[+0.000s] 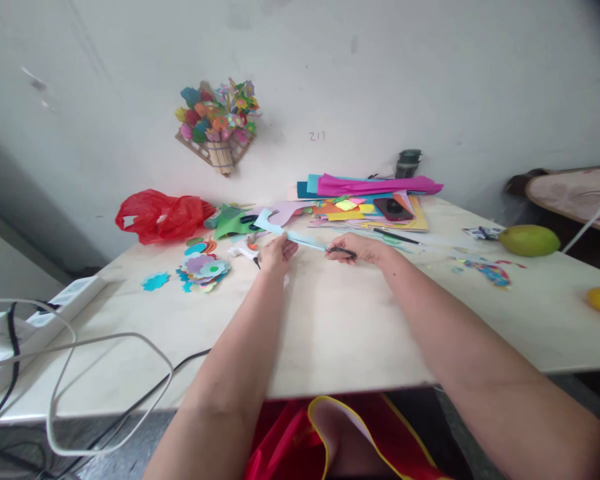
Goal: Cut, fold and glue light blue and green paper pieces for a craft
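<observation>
My left hand (278, 253) is closed on a light blue sheet of paper (269, 221), which stretches from above the fingers toward the right. In my right hand (363, 248) are scissors with dark handles (344, 253), their blades pointing left along the paper. Whether the blades are apart cannot be made out. Close to my left hand lie a white glue gun (244, 250) and a pile of paper flowers (204, 269). A blue scalloped paper piece (155, 281) lies further left.
A red plastic bag (163, 217) and green paper (230, 221) lie at the back left. Behind my right hand are stacked coloured sheets (375, 185), a phone (393, 209) and a black pen (397, 236). Paper scraps (490, 272) and a mango (529, 240) lie right; a power strip (75, 300) left.
</observation>
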